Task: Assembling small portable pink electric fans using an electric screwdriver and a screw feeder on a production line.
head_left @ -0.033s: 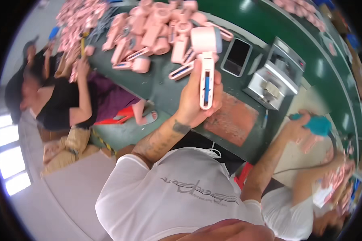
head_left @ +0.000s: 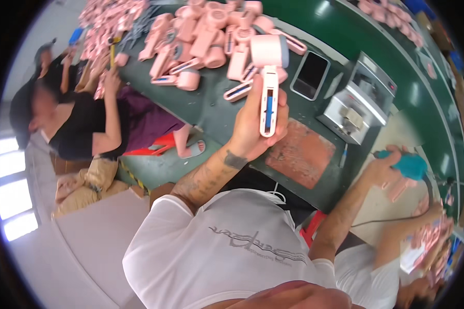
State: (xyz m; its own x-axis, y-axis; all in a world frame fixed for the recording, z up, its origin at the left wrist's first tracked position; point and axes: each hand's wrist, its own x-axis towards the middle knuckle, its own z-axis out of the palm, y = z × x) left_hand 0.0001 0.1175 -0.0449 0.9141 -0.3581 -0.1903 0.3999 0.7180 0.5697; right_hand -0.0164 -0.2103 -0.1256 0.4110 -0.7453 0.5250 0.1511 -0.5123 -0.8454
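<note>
My left hand (head_left: 252, 121) is closed around the white handle of a pink hair-dryer-shaped device (head_left: 267, 54). Its round head with a grey rim points up, and a slot along the handle shows a blue part inside. Off to the right, my right hand (head_left: 384, 167) is closed on a teal rounded thing (head_left: 411, 166), whose kind I cannot make out. Beneath that, a pink piece (head_left: 399, 189) shows partly. Beyond my left hand lies a heap of similar pink devices (head_left: 206, 41), some with open handles showing blue strips.
On the green table (head_left: 206, 110) are a dark-screened phone (head_left: 310, 76), a metal machine (head_left: 353, 105), a worn reddish mat (head_left: 301, 154) and a small blue-tipped tool (head_left: 344, 154). A co-worker in black (head_left: 87, 123) sits at the left; another in white (head_left: 366, 275) is at the lower right.
The whole view has shifted slightly to the right. Both hands keep their holds, and the pink device stays upright in my left hand.
</note>
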